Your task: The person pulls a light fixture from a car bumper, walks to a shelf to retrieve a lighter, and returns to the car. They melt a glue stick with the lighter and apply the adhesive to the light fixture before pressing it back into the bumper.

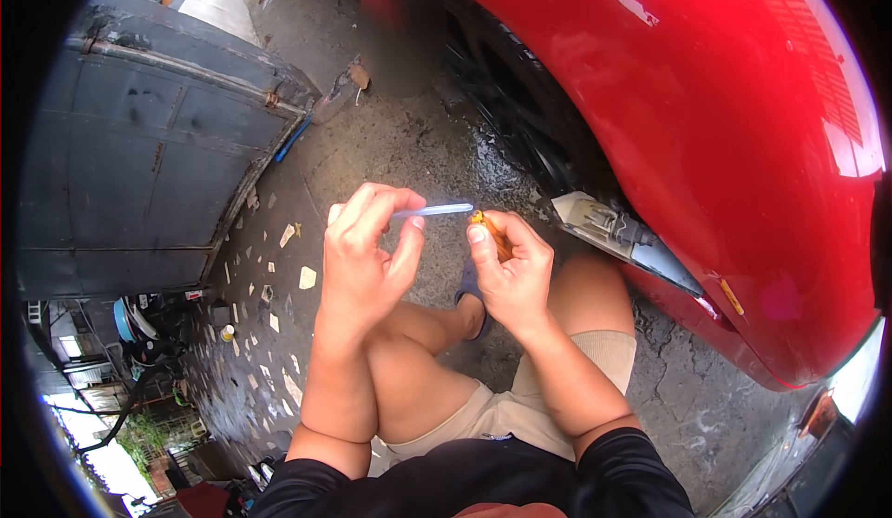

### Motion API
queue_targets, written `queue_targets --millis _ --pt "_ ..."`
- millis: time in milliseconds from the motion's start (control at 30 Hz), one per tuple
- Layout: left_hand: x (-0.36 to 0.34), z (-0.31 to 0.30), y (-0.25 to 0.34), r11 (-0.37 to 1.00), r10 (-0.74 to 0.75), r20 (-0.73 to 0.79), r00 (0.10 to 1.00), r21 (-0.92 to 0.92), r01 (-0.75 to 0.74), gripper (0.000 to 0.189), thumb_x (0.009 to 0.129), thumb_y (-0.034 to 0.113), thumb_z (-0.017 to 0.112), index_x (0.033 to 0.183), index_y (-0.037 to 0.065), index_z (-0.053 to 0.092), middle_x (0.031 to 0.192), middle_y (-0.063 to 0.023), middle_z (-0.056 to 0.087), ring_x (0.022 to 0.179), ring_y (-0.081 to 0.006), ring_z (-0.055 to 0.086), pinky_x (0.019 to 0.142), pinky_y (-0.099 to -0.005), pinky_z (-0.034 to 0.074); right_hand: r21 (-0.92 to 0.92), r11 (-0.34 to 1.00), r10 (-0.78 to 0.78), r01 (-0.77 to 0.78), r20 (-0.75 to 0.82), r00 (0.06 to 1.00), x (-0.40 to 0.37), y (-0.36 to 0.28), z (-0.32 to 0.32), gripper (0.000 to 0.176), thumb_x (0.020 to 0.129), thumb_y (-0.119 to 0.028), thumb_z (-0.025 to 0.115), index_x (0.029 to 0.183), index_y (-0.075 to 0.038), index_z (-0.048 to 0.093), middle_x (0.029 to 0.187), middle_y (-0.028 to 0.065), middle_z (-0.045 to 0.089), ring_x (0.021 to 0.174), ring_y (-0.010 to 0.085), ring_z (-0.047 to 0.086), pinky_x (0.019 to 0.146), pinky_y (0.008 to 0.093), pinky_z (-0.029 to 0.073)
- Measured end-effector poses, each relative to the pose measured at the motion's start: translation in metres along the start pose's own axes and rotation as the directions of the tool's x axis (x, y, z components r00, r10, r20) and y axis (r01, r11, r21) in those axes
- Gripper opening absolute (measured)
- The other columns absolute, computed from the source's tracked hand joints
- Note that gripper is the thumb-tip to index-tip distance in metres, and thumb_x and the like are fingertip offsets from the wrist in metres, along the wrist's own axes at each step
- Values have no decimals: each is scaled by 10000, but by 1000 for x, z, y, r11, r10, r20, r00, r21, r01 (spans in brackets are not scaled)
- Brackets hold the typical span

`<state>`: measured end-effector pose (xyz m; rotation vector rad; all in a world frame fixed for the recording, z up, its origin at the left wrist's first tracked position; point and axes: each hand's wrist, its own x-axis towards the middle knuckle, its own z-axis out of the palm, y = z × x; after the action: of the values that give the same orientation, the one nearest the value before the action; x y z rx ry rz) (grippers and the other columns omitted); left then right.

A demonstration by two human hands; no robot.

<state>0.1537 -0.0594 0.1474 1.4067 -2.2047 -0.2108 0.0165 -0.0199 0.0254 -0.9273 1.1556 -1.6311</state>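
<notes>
My left hand (367, 253) pinches a translucent, bluish-white glue stick (446, 209) between thumb and fingers. The stick lies almost level, its free end pointing right. Wrapped in my right hand (516, 276) is an orange lighter (502, 242), partly hidden by the fingers, with its top close to the stick's tip. No flame can be made out. Both hands are in front of me, above my bent legs. Beside my right hand, a lamp unit (604, 225) sits at the edge of the red car body (725, 128).
A dark wheel (502, 81) is under the car's arch. To the left stands a grey metal gate (139, 165). Pale stone chips (308, 277) dot the concrete ground (372, 146). A small orange strip (731, 297) shows on the car's lower right side.
</notes>
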Motion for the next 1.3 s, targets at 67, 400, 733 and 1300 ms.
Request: queue_targets --millis 67,400,733,1300 --pt "0 -2 1 1000 2 15 1000 4 -3 132 818 -7 719 948 15 706 909 -111 714 770 -244 651 671 -339 501 -6 1000 -8 8 -5 1000 0 -1 0 201 947 -121 750 1031 53 695 814 66 633 708 80 579 642 246 483" --pt "0 -1 3 1000 -1 4 1000 -13 1 136 806 -19 723 941 -1 709 883 -112 706 760 -225 650 661 -324 499 -21 1000 -23 23 4 1000 0 -4 -3 209 949 -129 752 1037 52 695 829 65 644 722 77 594 646 246 490" --pt "-1 -1 3 1000 2 -16 1000 -18 -2 139 802 -24 724 938 -2 710 877 -113 708 764 -223 657 664 -320 503 -10 1000 -22 22 19 1000 -2 -4 -4 219 953 -130 751 1046 58 690 833 63 640 730 76 598 652 245 492" --pt "-3 -4 3 999 -26 -19 999 -27 26 144 790 -33 728 930 -12 704 879 -115 703 761 -219 654 684 -316 513 -7 1000 -25 25 20 999 -4 1 -1 215 952 -131 753 1041 54 690 837 66 640 735 77 593 662 243 493"
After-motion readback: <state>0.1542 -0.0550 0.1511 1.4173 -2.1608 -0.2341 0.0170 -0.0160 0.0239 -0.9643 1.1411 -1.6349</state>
